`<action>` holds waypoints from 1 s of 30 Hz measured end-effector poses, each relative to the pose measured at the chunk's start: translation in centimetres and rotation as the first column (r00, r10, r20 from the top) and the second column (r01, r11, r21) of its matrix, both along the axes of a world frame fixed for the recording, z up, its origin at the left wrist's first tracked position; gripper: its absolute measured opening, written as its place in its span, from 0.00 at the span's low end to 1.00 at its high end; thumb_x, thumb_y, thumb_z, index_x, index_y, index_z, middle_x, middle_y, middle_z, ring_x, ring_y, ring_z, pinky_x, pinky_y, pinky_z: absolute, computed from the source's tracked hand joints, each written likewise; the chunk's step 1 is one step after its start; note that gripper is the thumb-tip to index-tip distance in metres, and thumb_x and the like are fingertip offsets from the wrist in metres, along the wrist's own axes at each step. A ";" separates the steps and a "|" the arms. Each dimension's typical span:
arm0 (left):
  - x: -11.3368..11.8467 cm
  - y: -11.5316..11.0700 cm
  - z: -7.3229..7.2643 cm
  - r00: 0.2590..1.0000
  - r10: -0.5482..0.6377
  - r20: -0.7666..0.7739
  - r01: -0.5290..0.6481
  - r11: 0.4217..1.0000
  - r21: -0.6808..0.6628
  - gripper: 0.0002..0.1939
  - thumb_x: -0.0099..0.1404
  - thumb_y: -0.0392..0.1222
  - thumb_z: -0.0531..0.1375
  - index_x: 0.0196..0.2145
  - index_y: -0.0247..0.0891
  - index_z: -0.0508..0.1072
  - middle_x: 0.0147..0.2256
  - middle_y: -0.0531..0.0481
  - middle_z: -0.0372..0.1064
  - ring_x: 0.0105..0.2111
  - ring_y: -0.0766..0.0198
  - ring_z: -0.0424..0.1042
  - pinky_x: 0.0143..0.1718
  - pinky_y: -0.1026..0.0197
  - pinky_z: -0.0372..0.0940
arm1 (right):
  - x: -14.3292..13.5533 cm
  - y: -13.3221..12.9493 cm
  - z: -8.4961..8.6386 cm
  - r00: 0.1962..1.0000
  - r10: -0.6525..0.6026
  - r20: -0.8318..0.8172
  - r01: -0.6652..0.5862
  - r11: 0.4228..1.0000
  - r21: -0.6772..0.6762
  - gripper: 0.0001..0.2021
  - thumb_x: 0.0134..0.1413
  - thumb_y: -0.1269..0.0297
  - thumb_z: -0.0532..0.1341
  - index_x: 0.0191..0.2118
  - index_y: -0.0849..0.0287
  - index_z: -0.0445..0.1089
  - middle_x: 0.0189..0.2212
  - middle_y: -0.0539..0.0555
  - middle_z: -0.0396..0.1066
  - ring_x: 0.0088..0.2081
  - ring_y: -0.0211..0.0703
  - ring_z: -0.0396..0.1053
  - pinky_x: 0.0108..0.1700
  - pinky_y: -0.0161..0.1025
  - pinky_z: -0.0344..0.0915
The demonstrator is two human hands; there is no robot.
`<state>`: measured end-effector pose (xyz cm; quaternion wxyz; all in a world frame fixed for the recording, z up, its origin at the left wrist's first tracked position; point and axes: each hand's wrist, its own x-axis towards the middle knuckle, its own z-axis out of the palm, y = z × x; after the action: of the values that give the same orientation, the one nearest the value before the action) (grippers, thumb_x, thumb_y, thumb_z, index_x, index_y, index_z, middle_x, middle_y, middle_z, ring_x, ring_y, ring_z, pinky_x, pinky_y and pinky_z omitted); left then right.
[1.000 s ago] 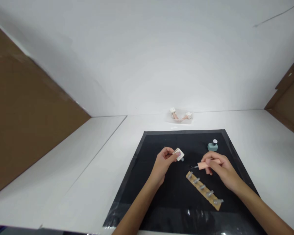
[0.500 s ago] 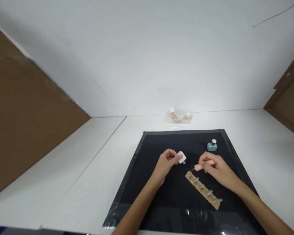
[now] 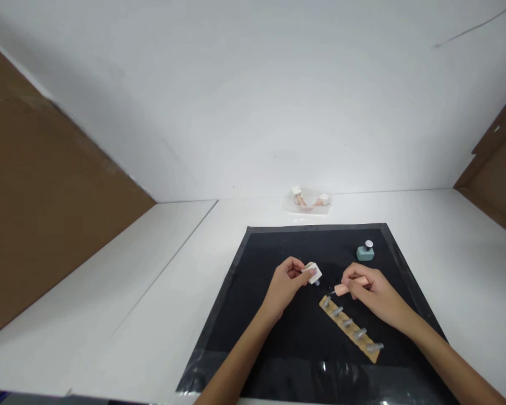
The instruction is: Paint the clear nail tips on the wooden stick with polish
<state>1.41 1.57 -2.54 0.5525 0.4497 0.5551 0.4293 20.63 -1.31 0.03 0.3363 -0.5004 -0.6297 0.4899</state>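
Between thumb and fingers, my left hand (image 3: 287,282) grips a small white block (image 3: 314,272) with a short clear tip sticking out below it. My right hand (image 3: 369,286) pinches a peach-coloured brush handle (image 3: 342,289). Its thin dark brush points left and down, close to the upper end of a tan strip (image 3: 367,346). Several greyish, nail-shaped pieces (image 3: 360,333) stand along the strip, which lies slanted on the black mat. Whether the brush touches the nearest piece I cannot tell.
A teal bottle (image 3: 365,253) with a round silvery top stands at the mat's back right. Behind the black mat (image 3: 278,242), a clear tray (image 3: 307,209) holds two white blocks with peach-coloured parts. Brown panels rise at left and right, a white wall behind.
My left hand has tilted the white block slightly and shifted it a little to the right. The brush in my right hand has hardly moved.
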 end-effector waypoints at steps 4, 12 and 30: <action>-0.2 0.1 -0.3 0.998 0.024 -0.063 -0.023 1.000 0.011 0.16 0.41 0.47 0.67 0.21 0.37 0.64 0.18 0.57 0.64 0.18 0.71 0.63 0.22 0.67 0.57 | 0.0 0.0 0.0 1.000 0.009 0.009 -0.009 1.000 -0.001 0.05 0.49 0.67 0.54 0.24 0.59 0.62 0.15 0.44 0.51 0.18 0.33 0.47 0.21 0.32 0.44; -0.6 0.2 -0.5 0.966 -0.001 -0.259 0.009 1.000 0.029 0.11 0.48 0.47 0.62 0.22 0.36 0.69 0.17 0.57 0.63 0.14 0.71 0.58 0.18 0.66 0.53 | 0.0 0.0 0.1 1.000 0.010 0.014 -0.010 1.000 -0.001 0.06 0.50 0.66 0.54 0.24 0.59 0.62 0.15 0.44 0.52 0.18 0.33 0.47 0.21 0.32 0.44; -2.9 -0.3 2.4 0.939 -0.028 -0.342 0.116 0.964 0.240 0.05 0.50 0.40 0.61 0.27 0.38 0.73 0.19 0.57 0.62 0.18 0.71 0.55 0.20 0.67 0.51 | 0.5 -0.3 0.2 1.000 -0.021 0.001 0.021 0.999 0.045 0.06 0.49 0.67 0.55 0.24 0.59 0.64 0.16 0.45 0.60 0.19 0.33 0.55 0.21 0.31 0.50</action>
<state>-1.47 1.28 -0.13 0.4026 0.6042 0.5637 0.3939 21.16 -1.57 0.19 0.3520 -0.4996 -0.6356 0.4717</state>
